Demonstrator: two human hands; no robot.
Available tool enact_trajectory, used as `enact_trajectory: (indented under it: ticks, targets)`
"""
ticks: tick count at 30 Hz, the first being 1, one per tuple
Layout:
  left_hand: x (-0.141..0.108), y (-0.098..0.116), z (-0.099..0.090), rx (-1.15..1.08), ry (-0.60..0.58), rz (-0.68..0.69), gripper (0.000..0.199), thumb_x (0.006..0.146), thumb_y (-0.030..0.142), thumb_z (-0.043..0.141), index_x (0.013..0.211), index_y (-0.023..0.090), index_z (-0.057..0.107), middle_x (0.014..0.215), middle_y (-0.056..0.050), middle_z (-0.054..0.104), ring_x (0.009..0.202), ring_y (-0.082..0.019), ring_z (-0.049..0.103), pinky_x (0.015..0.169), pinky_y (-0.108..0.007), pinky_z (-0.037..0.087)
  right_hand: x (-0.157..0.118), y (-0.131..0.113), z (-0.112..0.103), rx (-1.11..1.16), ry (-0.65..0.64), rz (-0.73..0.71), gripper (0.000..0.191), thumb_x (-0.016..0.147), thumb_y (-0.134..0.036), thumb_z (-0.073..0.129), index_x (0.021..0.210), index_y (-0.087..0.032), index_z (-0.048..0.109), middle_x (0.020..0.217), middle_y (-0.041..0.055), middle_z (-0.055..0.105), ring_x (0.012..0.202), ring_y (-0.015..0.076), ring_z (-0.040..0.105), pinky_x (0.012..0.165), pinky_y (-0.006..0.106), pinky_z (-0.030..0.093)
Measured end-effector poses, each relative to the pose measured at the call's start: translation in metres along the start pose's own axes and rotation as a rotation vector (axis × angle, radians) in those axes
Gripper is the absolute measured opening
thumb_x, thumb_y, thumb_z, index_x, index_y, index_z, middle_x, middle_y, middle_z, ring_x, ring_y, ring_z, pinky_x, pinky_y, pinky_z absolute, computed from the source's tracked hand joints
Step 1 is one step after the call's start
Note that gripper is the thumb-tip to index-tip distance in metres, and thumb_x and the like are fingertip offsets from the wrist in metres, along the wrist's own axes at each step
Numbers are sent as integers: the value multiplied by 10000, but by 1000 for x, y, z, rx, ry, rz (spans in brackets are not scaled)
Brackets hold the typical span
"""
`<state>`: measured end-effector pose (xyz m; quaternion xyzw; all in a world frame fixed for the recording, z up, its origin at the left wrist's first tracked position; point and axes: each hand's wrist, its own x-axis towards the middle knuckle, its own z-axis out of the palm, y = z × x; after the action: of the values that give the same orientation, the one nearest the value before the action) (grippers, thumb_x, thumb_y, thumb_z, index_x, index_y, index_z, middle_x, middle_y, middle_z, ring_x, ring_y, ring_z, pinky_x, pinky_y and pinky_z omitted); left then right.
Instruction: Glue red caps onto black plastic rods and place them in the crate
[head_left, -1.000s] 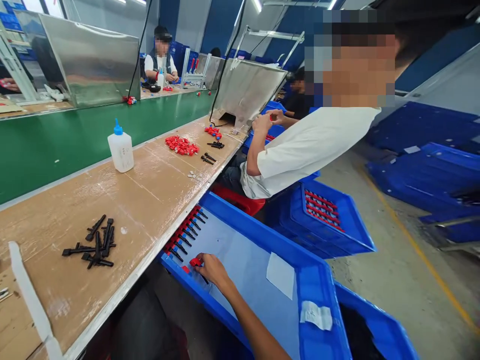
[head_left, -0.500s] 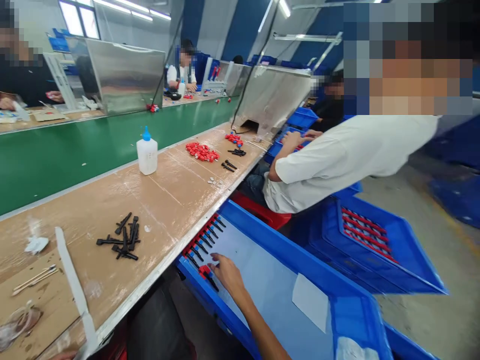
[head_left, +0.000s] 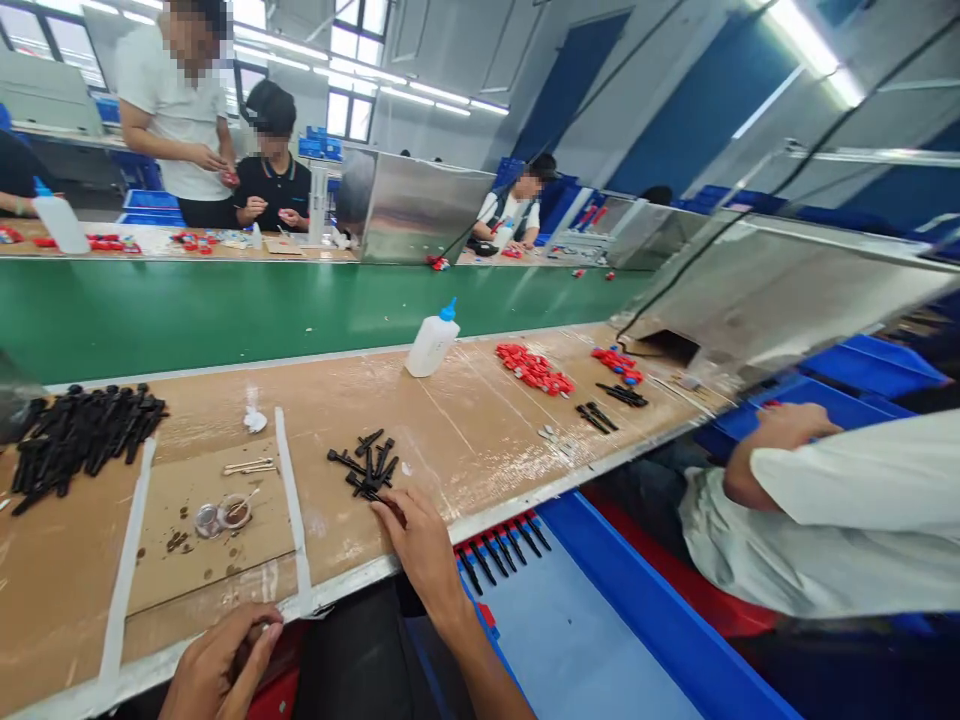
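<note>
My right hand [head_left: 424, 550] reaches over the bench edge to a small pile of black plastic stick-shaped parts [head_left: 367, 462]. Its thumb and fingers pinch the nearest part of that pile. Low in the picture, my left hand [head_left: 225, 665] is curled at the bench edge, thumb against fingers; what it holds, if anything, is hidden. Beside my right forearm, a blue bin [head_left: 592, 560] lined with a pale sheet holds a row of black parts with red ends [head_left: 499, 552]. A red piece [head_left: 487, 615] shows at the bin's near side.
A larger heap of black parts [head_left: 90, 440] lies left. Cardboard [head_left: 161, 500] carries small dishes [head_left: 225, 515] and cotton swabs [head_left: 251, 467]. A white bottle [head_left: 433, 345] stands near the green belt [head_left: 337, 300]. Red parts [head_left: 532, 368] lie farther right. A co-worker's white sleeve [head_left: 847, 480] is close by.
My right hand has left the bin and moved to the pile of black parts on the bench. The view has swung left, and my left hand has come into clear sight.
</note>
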<state>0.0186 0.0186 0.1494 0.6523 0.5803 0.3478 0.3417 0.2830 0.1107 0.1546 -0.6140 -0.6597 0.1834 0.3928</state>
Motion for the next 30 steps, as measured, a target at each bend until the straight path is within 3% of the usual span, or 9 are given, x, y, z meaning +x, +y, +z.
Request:
enact_trajectory:
  ticks: [4,8,12,15,17,19,24,30]
  targets:
    - [-4,21,10,-222,71,-72,236,888,438,554,927,280,724,936,-34,713,872,-205,653,802,-256,507,-18,-20,-5,139,-87,39,247,929,-390,553,934,-211,724,912,68,710,885,231,653,804,336,508]
    - [-2,41,20,-520,95,-186,348,922,442,492,1150,251,673,1167,-72,671,1078,-233,594,995,-344,434,-49,-62,6,562,-351,202,224,875,-417,631,906,-230,751,852,35,726,792,209,664,727,288,530]
    - [1,46,19,-865,255,-333,300,891,445,566,1013,193,674,1062,-65,679,1048,-220,583,1020,-342,392,-61,-90,30,703,-509,203,201,837,-417,672,835,-234,756,848,28,729,696,183,641,678,284,536]
    - [4,38,10,-1177,339,-338,278,897,436,569,880,164,620,739,-16,610,768,-161,581,806,-289,452,-44,-92,47,573,-417,195,245,836,-432,663,858,-204,748,851,54,739,769,210,663,735,312,538]
    - [5,30,3,-1364,296,-359,272,911,418,548,844,155,571,581,45,459,562,-104,476,624,-244,405,-25,-89,60,465,-298,162,301,842,-443,650,972,-185,735,926,78,740,830,222,662,765,328,525]
    - [6,23,-1,-1481,247,-401,255,925,388,522,842,147,544,543,81,343,469,-65,350,532,-216,314,-7,-88,73,388,-266,107,354,844,-445,646,1066,-178,712,969,86,731,810,209,645,740,324,509]
    - [7,14,-2,-1598,187,-426,236,940,366,491,868,144,525,556,90,270,467,-53,271,503,-204,237,14,-99,96,360,-341,-15,306,862,-426,625,1016,-179,721,914,62,721,726,173,609,682,297,482]
    - [6,10,-2,-1618,172,-438,231,957,344,465,906,133,543,558,87,258,473,-55,252,499,-214,216,16,-108,98,314,-314,-165,217,870,-382,633,917,-194,730,902,58,722,698,159,596,671,294,487]
